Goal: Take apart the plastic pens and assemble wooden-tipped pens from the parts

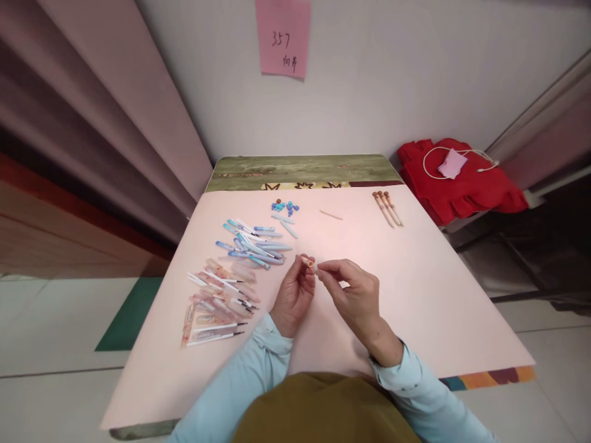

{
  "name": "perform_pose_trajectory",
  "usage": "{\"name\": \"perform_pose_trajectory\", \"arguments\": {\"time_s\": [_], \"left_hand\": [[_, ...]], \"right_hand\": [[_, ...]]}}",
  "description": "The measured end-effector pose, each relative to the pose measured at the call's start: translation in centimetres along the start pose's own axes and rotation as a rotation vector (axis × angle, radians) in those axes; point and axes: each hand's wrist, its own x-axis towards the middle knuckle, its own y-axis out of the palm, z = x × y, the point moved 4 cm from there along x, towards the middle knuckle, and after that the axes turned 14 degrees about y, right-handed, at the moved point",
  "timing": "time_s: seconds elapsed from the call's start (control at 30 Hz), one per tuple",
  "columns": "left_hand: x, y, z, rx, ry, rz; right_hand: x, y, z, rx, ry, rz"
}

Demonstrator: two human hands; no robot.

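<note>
My left hand (295, 292) is closed around a short, pale tube like a pen barrel (308, 262), its orange-brown open end turned toward me. Thumb and forefinger of my right hand (355, 294) are pinched at that end; whatever is between them is too small to make out. To the left of my hands lie pale pink pen parts (221, 301) with white refills among them. Behind those, blue pen parts (253, 243) form a loose pile. Small blue and teal pieces (284, 207), one brown, sit farther back.
Three pale pens (388, 209) with brown tops lie at the back right of the pink-covered table (429, 307). A thin stick (331, 215) rests at the back middle. Beyond the right edge is a red cloth (429, 184) with a white cable.
</note>
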Motion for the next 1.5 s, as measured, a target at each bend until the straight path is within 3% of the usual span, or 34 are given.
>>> {"name": "perform_pose_trajectory", "arguments": {"time_s": [0.57,0.9,1.23,1.5], "left_hand": [[0.2,-0.6,0.3,0.018,0.030,-0.006],[0.3,-0.9,0.5,0.054,0.031,0.107],[-0.3,-0.4,0.4,0.091,0.047,0.073],[-0.3,0.0,0.2,0.068,0.030,0.050]], "right_hand": [[-0.1,0.6,-0.1,-0.119,-0.068,-0.003],[-0.4,0.3,0.8,-0.325,-0.196,-0.049],[-0.5,0.0,1.7,-0.498,-0.250,-0.042],[-0.7,-0.2,1.7,-0.507,-0.254,-0.053]]}}
